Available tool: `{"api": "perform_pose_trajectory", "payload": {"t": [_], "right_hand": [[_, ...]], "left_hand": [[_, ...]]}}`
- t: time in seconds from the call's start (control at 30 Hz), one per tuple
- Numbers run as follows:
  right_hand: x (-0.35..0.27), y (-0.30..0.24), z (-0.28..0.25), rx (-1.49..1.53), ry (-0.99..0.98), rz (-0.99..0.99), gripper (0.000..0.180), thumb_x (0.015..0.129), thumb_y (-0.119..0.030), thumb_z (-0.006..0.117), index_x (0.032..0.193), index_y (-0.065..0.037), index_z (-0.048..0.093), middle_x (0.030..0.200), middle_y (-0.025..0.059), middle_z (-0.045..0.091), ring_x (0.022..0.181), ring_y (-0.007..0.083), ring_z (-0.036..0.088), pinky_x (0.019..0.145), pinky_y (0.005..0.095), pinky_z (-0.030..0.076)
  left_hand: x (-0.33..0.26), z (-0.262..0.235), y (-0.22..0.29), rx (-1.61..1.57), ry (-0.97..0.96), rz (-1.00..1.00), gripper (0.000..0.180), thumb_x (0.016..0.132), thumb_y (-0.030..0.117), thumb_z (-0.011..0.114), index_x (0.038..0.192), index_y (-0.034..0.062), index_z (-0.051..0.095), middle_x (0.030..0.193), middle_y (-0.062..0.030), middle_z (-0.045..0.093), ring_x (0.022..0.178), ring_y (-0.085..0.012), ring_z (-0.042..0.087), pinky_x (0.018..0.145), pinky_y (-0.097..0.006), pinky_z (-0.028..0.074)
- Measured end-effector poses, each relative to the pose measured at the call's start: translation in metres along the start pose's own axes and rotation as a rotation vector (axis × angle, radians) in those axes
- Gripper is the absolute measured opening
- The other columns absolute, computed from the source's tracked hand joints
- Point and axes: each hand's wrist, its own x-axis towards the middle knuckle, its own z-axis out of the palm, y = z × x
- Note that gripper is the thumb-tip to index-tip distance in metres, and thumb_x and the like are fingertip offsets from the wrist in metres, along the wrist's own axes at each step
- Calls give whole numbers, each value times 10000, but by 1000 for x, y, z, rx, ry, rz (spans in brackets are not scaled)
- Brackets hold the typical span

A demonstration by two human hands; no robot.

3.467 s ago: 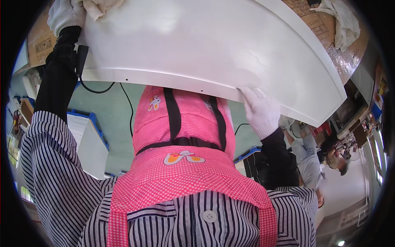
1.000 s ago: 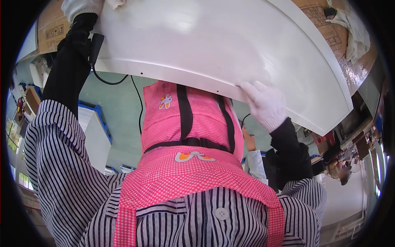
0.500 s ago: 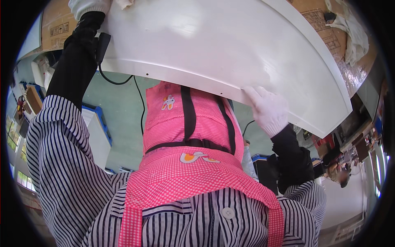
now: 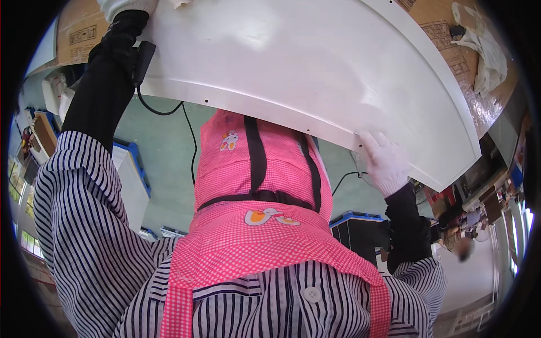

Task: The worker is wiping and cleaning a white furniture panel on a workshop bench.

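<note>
A large glossy white panel (image 4: 293,62) with a raised rim and small holes along its near edge fills the upper middle. My right hand (image 4: 384,160), in a white knit glove, is closed over that near edge toward the right, fingertips on the top face; the thumb is hidden. At the upper left my gloved left hand (image 4: 127,5) is beside the panel's far left part, its fingers cut off by the frame's top. Next to the left wrist is a black block-shaped device (image 4: 144,63) with a black cable (image 4: 160,112) hanging from it.
Printed cardboard (image 4: 445,45) lies under and beyond the panel, with a crumpled whitish sheet (image 4: 489,62) at the right. The cable runs down in front of the pink checked apron (image 4: 259,174). A blue-edged pallet (image 4: 138,163) stands on the green floor (image 4: 163,135) at the left.
My right hand has slid rightward and slightly nearer along the panel's edge. The left hand and the panel have shifted only slightly in the view.
</note>
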Motion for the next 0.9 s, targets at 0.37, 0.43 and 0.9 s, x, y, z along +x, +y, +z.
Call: {"api": "perform_pose_trajectory", "payload": {"t": [0.37,0.43,0.9], "right_hand": [[38,-36,5,82,111,-66,273,894,-168,656,1166,-200,648,827,45,584,652,257,650,588,400,502],[19,-18,0,77,98,-47,258,901,-170,656,1158,-198,651,815,46,580,640,259,647,582,397,501],[84,-75,0,354,109,79,202,1002,-263,575,1086,-146,717,869,108,725,810,314,715,685,428,552]], "left_hand": [[1,4,5,-16,8,5,353,979,274,545,1257,82,646,1289,-177,651,1228,-407,559,1049,-504,435],[2,3,5,-25,-4,-15,355,984,287,544,1259,87,646,1297,-170,651,1230,-403,559,1048,-505,436],[-2,5,2,-25,7,-33,373,969,291,556,1282,104,635,1319,-164,640,1245,-400,551,1059,-509,419]]}}
